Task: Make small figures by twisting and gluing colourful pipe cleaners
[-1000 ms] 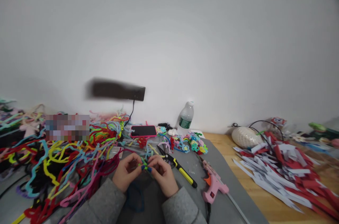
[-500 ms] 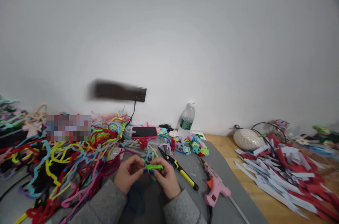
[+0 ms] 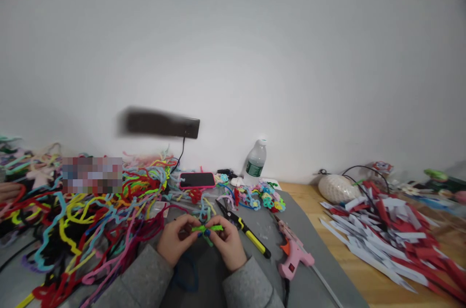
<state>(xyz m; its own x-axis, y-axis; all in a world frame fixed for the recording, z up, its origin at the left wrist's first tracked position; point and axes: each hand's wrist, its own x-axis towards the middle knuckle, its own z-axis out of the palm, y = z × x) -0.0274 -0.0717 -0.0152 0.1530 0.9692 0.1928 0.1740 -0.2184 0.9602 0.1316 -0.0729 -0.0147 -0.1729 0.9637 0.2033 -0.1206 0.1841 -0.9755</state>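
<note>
My left hand (image 3: 175,245) and my right hand (image 3: 227,247) meet over the grey mat (image 3: 320,279), both pinching a bright green pipe cleaner (image 3: 207,228) held level between them. Fingers of both hands are curled round its ends. A dark blue pipe cleaner loop (image 3: 185,274) lies on the mat just below my wrists. Black-and-yellow pliers (image 3: 243,229) lie right of my right hand.
A big tangle of coloured pipe cleaners (image 3: 87,220) covers the left. A pink glue gun (image 3: 293,254), a phone (image 3: 197,180), a water bottle (image 3: 255,162) and small pipe-cleaner flowers (image 3: 264,199) lie behind. Red and white paper strips (image 3: 389,235) cover the right. Another person's hand (image 3: 8,191) shows far left.
The green pipe cleaner has been drawn out level between my hands, from a small bunched piece. A person's hand has come in at the far left edge.
</note>
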